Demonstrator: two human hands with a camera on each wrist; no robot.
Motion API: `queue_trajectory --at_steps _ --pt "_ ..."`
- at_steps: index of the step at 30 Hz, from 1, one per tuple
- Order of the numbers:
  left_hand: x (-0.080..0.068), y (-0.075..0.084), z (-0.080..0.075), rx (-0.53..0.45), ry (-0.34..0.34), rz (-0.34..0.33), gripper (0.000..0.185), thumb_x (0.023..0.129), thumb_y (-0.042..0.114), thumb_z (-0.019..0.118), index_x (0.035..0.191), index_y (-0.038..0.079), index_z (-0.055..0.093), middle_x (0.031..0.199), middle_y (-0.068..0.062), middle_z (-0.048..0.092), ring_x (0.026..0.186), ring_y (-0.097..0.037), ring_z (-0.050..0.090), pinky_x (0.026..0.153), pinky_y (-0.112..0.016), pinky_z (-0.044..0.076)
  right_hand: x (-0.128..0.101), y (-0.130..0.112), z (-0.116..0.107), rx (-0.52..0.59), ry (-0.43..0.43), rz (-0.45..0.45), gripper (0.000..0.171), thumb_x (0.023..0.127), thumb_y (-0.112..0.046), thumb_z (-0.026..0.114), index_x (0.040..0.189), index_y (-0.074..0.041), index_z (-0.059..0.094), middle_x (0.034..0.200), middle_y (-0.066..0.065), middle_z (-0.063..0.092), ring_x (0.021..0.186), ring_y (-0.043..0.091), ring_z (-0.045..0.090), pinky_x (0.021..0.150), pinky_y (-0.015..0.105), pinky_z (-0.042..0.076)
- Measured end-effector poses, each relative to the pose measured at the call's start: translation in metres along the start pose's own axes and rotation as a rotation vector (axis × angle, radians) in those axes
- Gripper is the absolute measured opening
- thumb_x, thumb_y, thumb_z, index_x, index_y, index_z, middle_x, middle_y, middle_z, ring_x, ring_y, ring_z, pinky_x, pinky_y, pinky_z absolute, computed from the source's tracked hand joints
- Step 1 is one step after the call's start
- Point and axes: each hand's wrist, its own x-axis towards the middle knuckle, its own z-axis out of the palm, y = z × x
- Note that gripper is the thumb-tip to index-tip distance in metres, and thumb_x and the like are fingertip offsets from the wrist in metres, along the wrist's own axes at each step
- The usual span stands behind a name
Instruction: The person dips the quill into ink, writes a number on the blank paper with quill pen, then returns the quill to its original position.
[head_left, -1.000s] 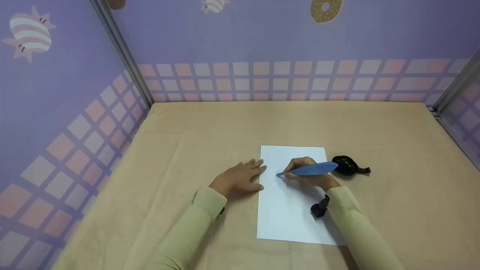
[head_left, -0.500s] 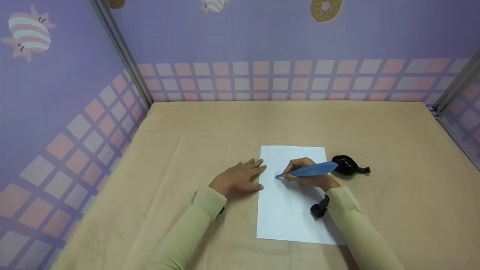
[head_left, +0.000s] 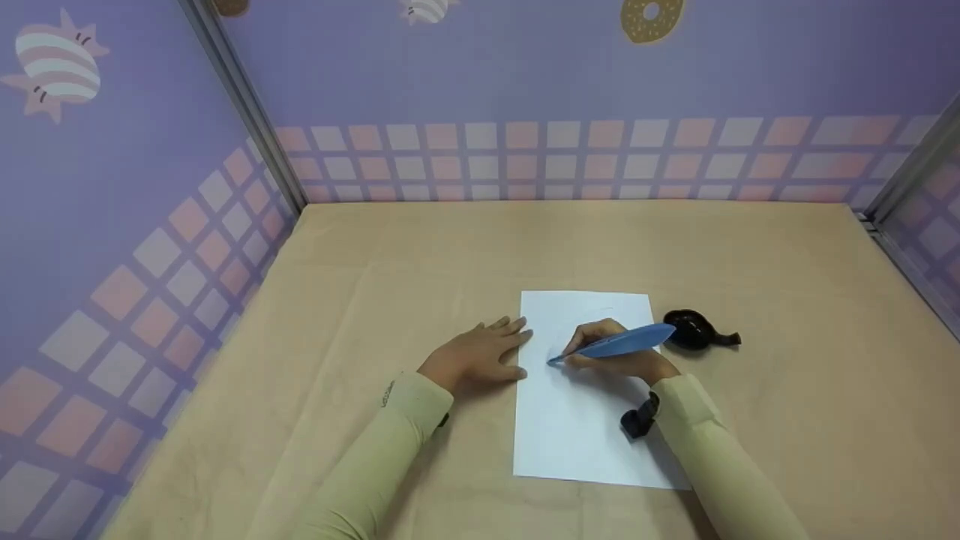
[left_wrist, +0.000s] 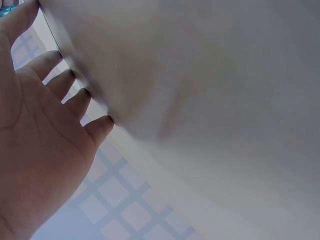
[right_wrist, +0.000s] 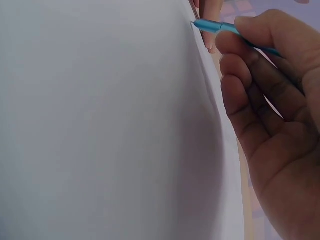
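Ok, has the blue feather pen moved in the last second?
Yes: against the white paper, the blue feather pen has shifted at its tip, slightly left and toward the near edge.

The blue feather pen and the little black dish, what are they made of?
The blue feather pen has a flat, matte plume, maybe real feather or plastic; its barrel shines smoothly, like plastic or metal. The black dish looks glossy, with bright glints: perhaps ceramic or plastic.
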Motion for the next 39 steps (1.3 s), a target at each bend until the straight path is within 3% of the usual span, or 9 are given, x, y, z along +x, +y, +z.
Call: queue_trajectory --at_steps 26,39 --pt "0.0018 -0.0002 0.0002 0.013 -0.008 -0.014 0.071 0.094 0.054 0.046 0.154 0.025 0.021 0.162 0.007 0.011 0.151 -0.017 0.006 0.122 -0.046 0.012 -0.0026 -0.0027 0.0047 0.057 -0.103 -0.014 0.012 0.085 0.002 0.067 0.092 0.011 0.067 0.089 0.032 0.067 0.079 0.000 0.060 0.075 0.015 0.046" --pt "0.0030 -0.0017 0.0010 -0.003 -0.018 -0.016 0.072 0.094 0.054 0.048 0.155 0.025 0.020 0.162 0.008 0.008 0.151 -0.017 0.004 0.122 -0.046 0.010 -0.0051 -0.0079 0.0096 0.100 -0.145 -0.030 0.010 0.085 0.003 0.066 0.090 0.011 0.067 0.087 0.018 0.071 0.077 0.000 0.058 0.072 0.015 0.045"
